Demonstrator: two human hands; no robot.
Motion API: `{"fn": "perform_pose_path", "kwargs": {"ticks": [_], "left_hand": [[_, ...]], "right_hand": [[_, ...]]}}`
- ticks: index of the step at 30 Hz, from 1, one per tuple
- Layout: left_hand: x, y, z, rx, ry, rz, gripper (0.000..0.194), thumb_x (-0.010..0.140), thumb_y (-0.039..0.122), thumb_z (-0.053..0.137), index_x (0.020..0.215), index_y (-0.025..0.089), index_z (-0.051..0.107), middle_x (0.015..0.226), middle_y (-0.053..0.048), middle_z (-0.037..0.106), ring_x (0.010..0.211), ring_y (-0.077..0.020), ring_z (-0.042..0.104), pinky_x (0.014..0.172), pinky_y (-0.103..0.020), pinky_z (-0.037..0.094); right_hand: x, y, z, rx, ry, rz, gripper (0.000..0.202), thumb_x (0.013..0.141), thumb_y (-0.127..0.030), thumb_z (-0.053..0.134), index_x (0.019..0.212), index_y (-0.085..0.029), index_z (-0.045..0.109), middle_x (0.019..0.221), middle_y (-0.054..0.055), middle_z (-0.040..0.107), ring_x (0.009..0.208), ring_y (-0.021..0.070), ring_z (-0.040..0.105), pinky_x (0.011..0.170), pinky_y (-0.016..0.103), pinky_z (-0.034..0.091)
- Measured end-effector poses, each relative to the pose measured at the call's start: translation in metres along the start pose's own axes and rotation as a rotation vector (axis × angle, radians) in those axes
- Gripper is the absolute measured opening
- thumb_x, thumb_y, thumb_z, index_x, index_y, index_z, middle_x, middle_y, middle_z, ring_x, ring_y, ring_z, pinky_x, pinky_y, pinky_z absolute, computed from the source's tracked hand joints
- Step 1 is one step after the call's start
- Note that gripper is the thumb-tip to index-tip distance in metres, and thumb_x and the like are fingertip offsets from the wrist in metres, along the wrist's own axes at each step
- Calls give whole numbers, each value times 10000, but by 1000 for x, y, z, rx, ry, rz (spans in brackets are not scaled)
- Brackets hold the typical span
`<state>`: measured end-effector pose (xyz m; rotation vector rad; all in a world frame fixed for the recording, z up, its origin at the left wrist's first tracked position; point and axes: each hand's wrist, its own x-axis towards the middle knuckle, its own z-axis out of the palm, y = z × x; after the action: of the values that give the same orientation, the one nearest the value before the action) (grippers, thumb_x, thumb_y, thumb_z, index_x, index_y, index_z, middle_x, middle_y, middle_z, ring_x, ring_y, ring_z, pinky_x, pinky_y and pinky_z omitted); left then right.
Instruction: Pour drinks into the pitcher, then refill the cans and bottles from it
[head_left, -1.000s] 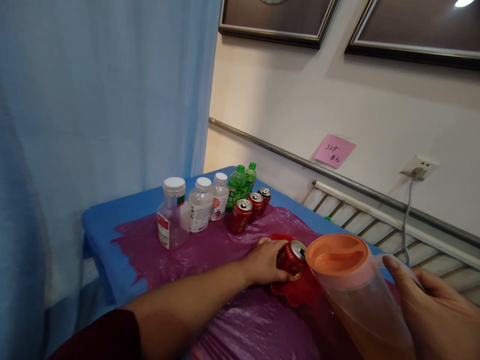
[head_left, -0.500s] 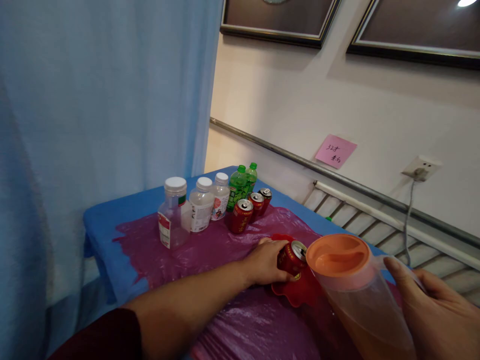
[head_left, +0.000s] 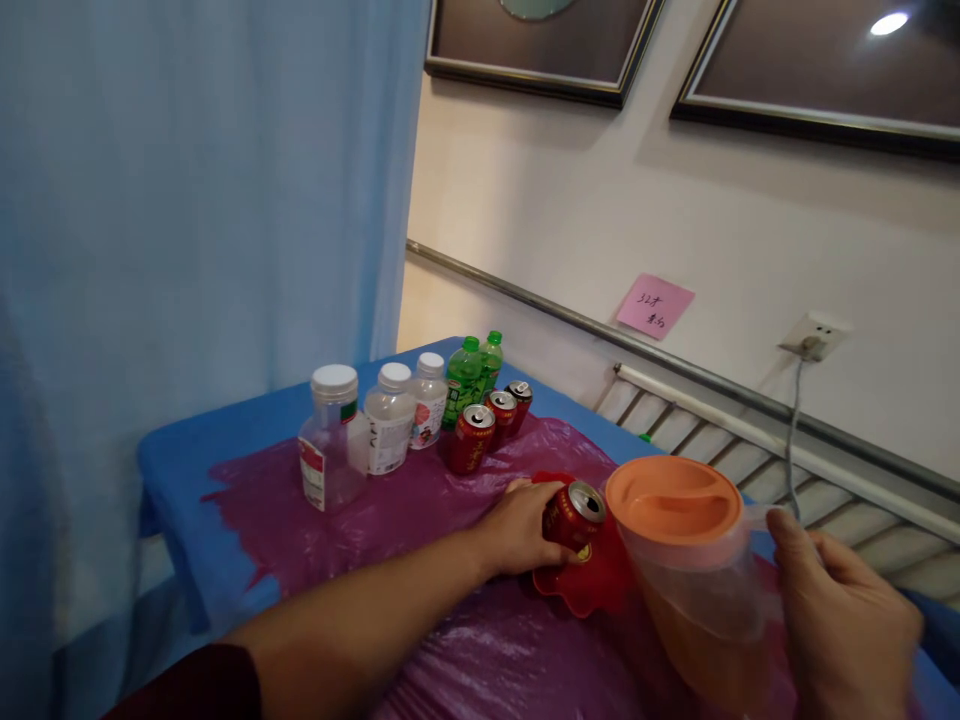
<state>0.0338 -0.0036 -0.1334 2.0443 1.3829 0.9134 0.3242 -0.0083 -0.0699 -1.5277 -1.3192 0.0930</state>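
My left hand is wrapped round a red drink can whose top opening faces up. Beneath the can lies a red wavy-edged tray. My right hand grips the handle of a clear plastic pitcher with an orange lid. Amber liquid shows inside the pitcher. Its lid is just right of the can, with a small gap between them in view. The pitcher's lower end blurs at the bottom of the picture.
Behind the can stand three more cans, two green bottles and several clear white-capped containers. Purple plastic sheeting covers part of the blue table. A blue curtain hangs left; a radiator is along the wall.
The pitcher has tipped back more upright and drawn slightly away from the can's opening. My left hand still holds the can. The whole view has shifted a little.
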Motion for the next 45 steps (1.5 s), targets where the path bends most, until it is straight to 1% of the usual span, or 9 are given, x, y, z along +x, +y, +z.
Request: {"fn": "perform_pose_path", "kwargs": {"ticks": [3, 10, 16, 21, 26, 33, 39, 42, 45], "left_hand": [[0, 1, -3, -2, 23, -20, 769, 592, 426, 878, 1290, 272, 594, 1243, -43, 696, 1117, -312, 607, 1016, -430, 409], [2, 0, -8, 4, 44, -59, 712, 588, 364, 864, 1234, 233, 595, 1262, -73, 670, 1175, -326, 570, 1077, -461, 384], [4, -4, -9, 4, 66, -80, 717, 588, 375, 867, 1240, 246, 598, 1254, -80, 685, 1198, -349, 574, 1083, -487, 392], [6, -4, -11, -8, 55, -39, 792, 605, 301, 854, 1328, 275, 533, 1331, -65, 662, 1240, -333, 570, 1143, -494, 335], [8, 0, -15, 7, 41, -31, 666, 636, 295, 832, 1251, 266, 580, 1285, -57, 689, 1226, -332, 588, 1153, -510, 317], [12, 2, -19, 53, 57, -24, 660, 629, 287, 834, 1241, 273, 587, 1280, -65, 695, 1248, -343, 579, 1135, -519, 334], [12, 2, -18, 52, 60, -8, 675, 612, 269, 839, 1242, 285, 595, 1281, -60, 697, 1245, -339, 586, 1143, -520, 323], [12, 1, -18, 58, 72, -3, 680, 622, 270, 837, 1252, 303, 586, 1293, -48, 692, 1253, -334, 584, 1145, -514, 324], [12, 0, -17, 58, 71, -6, 683, 621, 274, 840, 1254, 285, 584, 1288, -54, 693, 1257, -331, 580, 1150, -506, 312]], "right_hand": [[-3, -3, 10, 55, 59, 104, 545, 841, -663, 613, 560, -226, 450, 530, -64, 317, 522, 123, 316, 486, 278, 250], [-3, -4, 25, 189, 88, 89, 550, 849, -683, 586, 573, -222, 467, 523, -57, 381, 521, 128, 357, 500, 266, 292], [11, -11, 31, 235, 31, 71, 592, 827, -725, 579, 545, -227, 429, 517, -60, 355, 526, 125, 346, 505, 262, 284], [24, -25, 25, 208, -33, 40, 612, 775, -759, 593, 517, -237, 402, 520, -60, 322, 528, 123, 325, 502, 260, 273], [33, -32, 13, 160, -67, 3, 624, 745, -774, 594, 518, -255, 332, 548, -67, 256, 533, 115, 274, 499, 261, 250], [30, -34, -1, 124, -124, -28, 621, 747, -761, 591, 525, -260, 298, 545, -72, 237, 538, 111, 246, 493, 256, 241], [24, -41, 1, 95, -143, -51, 620, 754, -750, 603, 504, -257, 321, 511, -66, 280, 510, 112, 280, 477, 256, 256], [24, -39, 4, 88, -149, -51, 626, 751, -759, 601, 505, -259, 316, 514, -67, 270, 507, 112, 273, 475, 257, 248], [25, -35, 8, 59, -150, -43, 638, 733, -777, 598, 501, -261, 302, 521, -65, 255, 506, 110, 261, 475, 261, 238]]}}
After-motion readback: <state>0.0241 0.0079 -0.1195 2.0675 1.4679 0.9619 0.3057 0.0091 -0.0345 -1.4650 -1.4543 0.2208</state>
